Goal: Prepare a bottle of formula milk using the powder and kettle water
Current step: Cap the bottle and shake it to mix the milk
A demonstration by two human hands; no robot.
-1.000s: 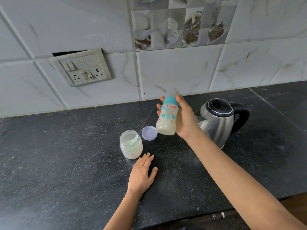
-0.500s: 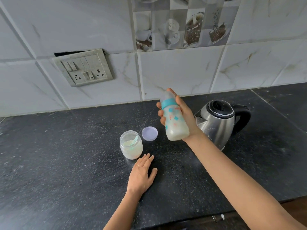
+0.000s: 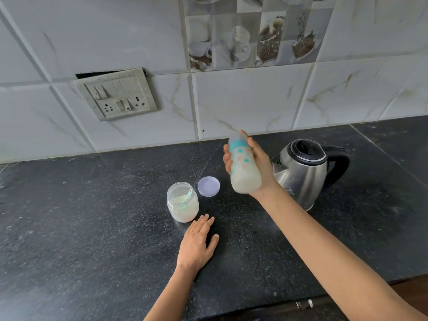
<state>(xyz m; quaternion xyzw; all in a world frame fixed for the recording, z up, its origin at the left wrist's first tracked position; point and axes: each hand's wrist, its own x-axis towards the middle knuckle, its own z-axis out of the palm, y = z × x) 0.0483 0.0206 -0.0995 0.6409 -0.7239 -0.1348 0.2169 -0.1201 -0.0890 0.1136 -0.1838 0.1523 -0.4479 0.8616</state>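
Bottle point(image 3: 244, 167) in the air at centre frame in the head view, gripped by the right hand point(image 3: 260, 163), fingers curled round its clear plastic body; teal collar and teat end tip toward the upper left, base toward the lower right, so the long axis runs on a slant; milky liquid sits in the lower part, and I'd judge this the mixing stage, powder and water already in. Left hand point(image 3: 196, 244) lies flat on the black speckled counter point(image 3: 92, 216) at lower centre, fingers straight, thumb apart, holding nothing; it is the nearer one to the powder jar point(image 3: 183, 205) just beyond its fingertips, a squat clear jar, uncapped, with a teal scoop point(image 3: 188, 196) inside. Lid point(image 3: 208, 186), a pale round disc, lies just right of the jar; shiny steel kettle point(image 3: 305, 174) with a black handle stands right of the bottle, close behind the right hand. Next call, I'd say: bottle down upright on bare counter between lid and kettle.
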